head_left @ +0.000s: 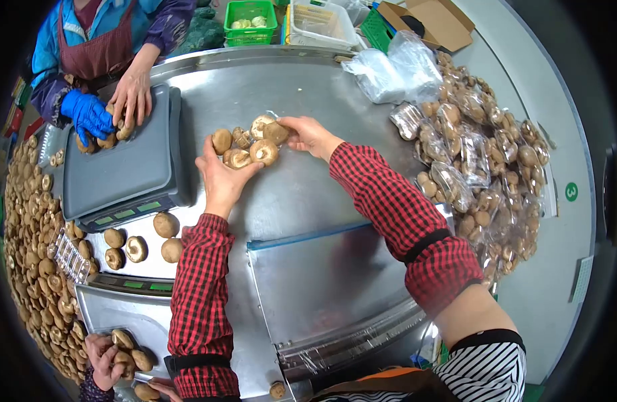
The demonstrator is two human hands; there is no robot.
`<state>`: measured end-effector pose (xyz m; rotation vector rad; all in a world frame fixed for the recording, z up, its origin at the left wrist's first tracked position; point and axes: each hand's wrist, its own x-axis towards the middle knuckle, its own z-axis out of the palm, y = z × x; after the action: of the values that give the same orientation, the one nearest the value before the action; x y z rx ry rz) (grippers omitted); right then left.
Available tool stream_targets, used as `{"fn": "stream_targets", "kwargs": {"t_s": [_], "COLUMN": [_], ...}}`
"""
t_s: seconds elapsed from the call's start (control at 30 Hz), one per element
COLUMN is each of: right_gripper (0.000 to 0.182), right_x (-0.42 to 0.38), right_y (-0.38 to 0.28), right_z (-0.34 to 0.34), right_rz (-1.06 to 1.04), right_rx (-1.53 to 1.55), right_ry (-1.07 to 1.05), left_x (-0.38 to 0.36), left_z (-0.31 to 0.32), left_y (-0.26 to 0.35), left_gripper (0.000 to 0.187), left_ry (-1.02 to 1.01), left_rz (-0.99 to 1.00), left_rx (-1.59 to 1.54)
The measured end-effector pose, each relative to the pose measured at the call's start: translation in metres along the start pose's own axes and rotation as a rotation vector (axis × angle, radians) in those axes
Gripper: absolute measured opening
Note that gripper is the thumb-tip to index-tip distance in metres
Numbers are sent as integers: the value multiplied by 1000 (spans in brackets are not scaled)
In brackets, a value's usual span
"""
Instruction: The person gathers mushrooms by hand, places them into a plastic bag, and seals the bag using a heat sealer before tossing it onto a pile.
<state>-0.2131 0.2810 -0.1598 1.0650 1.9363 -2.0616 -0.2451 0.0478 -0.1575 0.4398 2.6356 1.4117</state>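
Note:
Several brown shiitake mushrooms (264, 153) sit in a tight cluster over the steel table, some with pale gills showing. A bit of clear plastic (271, 114) glints at their far edge; whether a tray lies beneath is hidden. My left hand (222, 175) curls round the near left side of the cluster, thumb and fingers against the mushrooms. From the right, my right hand (310, 136) pinches the rightmost mushroom (275, 132) between thumb and fingers. Both my sleeves are red and black checked.
A film wrapping machine (315, 281) stands before me. Wrapped mushroom packs (482, 161) pile up at right, beside plastic bags (395, 70). At left are a grey scale (121, 154), loose mushrooms (40, 268), a co-worker's gloved hand (87, 115) and another person's hand (104, 362).

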Motion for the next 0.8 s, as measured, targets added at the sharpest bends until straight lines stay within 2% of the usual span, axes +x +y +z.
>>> {"fn": "stream_targets", "kwargs": {"t_s": [0.07, 0.17, 0.2, 0.27, 0.33, 0.43, 0.5, 0.53, 0.6, 0.63, 0.7, 0.8], "right_gripper": [37, 29, 29, 28, 33, 43, 47, 47, 53, 53, 55, 53], "right_x": [-45, -112, -137, -190, -241, -314, -350, -364, -383, -388, -396, -416], "right_y": [-10, -16, -12, -12, 4, 40, 68, 83, 105, 107, 110, 110], "right_z": [-15, -44, -53, -70, -86, -110, -127, -130, -135, -136, -136, -142], "right_rz": [-52, -124, -101, -190, -201, -170, -46, -70, -172, -187, -279, -375], "right_rx": [98, 232, 253, 299, 302, 64, -149, -143, -480, -473, -715, -780], "right_ry": [-61, -106, -79, -90, -30, 125, 138, 140, 218, 217, 266, 295], "left_x": [-13, -40, -53, -90, -131, -197, -241, -258, -280, -286, -292, -299], "left_z": [-14, -39, -48, -60, -63, -47, -37, -32, -32, -30, -32, -48], "left_y": [24, 69, 87, 119, 146, 148, 146, 143, 150, 153, 157, 151], "left_gripper": [118, 110, 109, 107, 104, 107, 108, 108, 112, 112, 113, 115], "left_ry": [-40, -68, -84, -125, -168, -226, -308, -337, -372, -370, -331, -252], "left_rz": [31, 191, 229, 333, 306, 329, 284, 274, 253, 220, 274, 347], "left_rx": [-6, 7, 10, 0, -3, -46, -50, -50, 11, 21, 85, 187]}}
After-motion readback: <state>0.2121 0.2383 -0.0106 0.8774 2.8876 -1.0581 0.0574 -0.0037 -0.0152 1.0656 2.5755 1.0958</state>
